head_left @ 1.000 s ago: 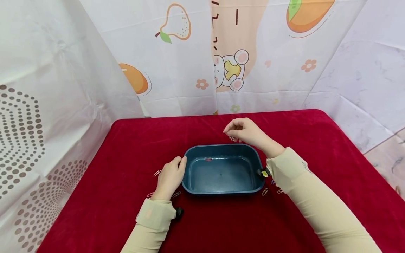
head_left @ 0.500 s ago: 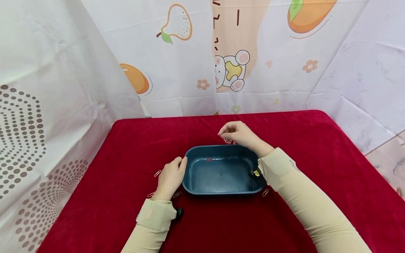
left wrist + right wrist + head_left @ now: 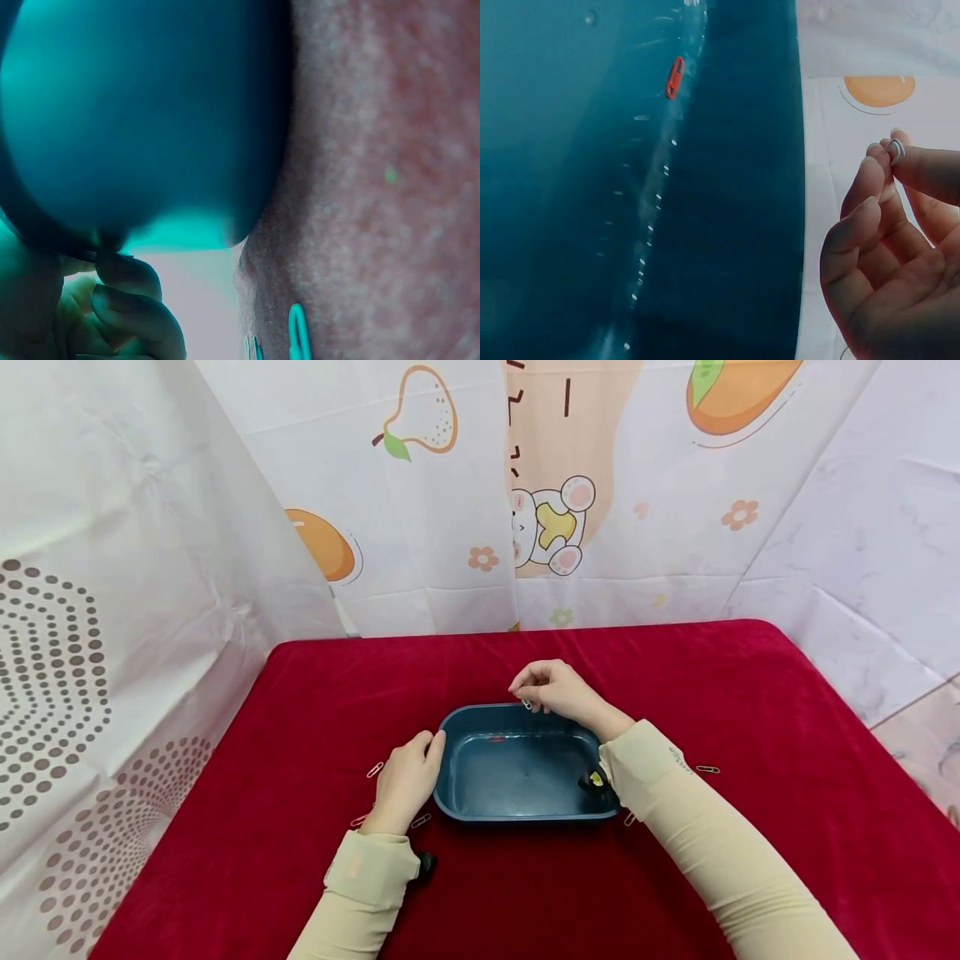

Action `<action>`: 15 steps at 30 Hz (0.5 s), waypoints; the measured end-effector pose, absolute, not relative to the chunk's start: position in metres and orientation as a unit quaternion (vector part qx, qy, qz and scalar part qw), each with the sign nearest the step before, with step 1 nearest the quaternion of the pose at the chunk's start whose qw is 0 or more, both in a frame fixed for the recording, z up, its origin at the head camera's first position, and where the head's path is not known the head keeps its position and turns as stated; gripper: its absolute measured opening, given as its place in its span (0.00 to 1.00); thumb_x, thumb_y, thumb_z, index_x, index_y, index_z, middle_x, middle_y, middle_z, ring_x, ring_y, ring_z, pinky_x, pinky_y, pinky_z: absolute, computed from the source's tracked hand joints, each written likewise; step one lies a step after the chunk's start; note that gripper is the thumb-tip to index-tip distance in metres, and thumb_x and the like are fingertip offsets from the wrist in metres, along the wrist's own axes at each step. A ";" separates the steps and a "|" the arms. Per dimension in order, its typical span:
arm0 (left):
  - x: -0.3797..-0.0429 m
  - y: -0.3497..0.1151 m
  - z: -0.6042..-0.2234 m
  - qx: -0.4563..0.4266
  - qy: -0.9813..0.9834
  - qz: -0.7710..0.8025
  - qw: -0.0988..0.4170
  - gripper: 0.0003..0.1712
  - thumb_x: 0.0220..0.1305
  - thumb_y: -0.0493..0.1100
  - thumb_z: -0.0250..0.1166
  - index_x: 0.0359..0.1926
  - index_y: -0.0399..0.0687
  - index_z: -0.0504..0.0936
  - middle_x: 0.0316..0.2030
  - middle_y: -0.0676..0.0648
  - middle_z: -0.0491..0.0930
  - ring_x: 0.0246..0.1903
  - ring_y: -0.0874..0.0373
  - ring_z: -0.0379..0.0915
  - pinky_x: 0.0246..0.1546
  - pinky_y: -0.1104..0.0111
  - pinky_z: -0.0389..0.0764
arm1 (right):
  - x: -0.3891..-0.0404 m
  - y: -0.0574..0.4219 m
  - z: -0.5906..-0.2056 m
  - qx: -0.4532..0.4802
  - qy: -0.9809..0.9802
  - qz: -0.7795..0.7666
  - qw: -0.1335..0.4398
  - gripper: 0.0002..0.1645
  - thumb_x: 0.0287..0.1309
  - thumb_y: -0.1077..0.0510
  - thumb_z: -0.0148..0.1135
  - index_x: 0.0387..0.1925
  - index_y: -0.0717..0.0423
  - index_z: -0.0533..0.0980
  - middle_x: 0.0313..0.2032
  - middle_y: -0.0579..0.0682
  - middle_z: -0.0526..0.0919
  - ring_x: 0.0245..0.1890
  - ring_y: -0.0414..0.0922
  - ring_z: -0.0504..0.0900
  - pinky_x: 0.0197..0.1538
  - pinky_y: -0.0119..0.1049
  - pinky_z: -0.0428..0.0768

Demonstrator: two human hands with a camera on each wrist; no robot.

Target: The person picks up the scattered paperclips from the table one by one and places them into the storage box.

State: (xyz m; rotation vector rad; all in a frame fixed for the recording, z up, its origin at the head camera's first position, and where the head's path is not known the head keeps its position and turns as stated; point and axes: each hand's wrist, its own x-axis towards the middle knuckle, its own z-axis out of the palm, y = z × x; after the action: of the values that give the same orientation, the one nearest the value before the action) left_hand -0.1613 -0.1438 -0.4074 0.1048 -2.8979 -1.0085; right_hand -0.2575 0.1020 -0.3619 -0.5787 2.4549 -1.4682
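Since the frame from a second ago, our right hand has come leftward and nearer to us, bringing the held paper clip from beyond the far right of the blue bin to its far rim. We pinch that clip between thumb and fingertip, the other fingers loosely bent; in the right wrist view just its pale looped end shows at the tips. Whether it hangs right above the rim or a little beyond it, we cannot tell.

Our left hand has stayed at the bin's left end, gripping the rim between thumb and curled fingers (the left wrist view shows the fingertips bent against the edge).

Inside the bin, a red clip lies on the floor near the far wall. Outside it, on the red cloth, we see a light clip left of our left hand, a pinkish clip beside that wrist, and a yellowish clip between wrist and bin. Another clip peeks out by the right sleeve, and one more, the far-right clip, which the sleeve covered before, now shows.
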 end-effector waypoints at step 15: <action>-0.163 -0.144 -0.410 0.030 -0.948 -0.315 0.045 0.24 0.76 0.53 0.49 0.22 0.49 0.64 0.15 0.49 0.62 0.15 0.56 0.59 0.19 0.67 0.60 | -0.252 0.097 -0.370 -0.202 0.832 -0.497 0.140 0.11 0.64 0.60 0.62 0.43 0.64 0.81 0.29 0.55 0.81 0.26 0.56 0.79 0.26 0.36 0.79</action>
State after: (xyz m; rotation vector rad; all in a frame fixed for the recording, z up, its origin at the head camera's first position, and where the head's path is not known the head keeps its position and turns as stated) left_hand -0.1631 -0.1437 -0.4096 0.0921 -2.8954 -0.9616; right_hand -0.2517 0.0966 -0.3701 -0.5836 2.4040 -1.4357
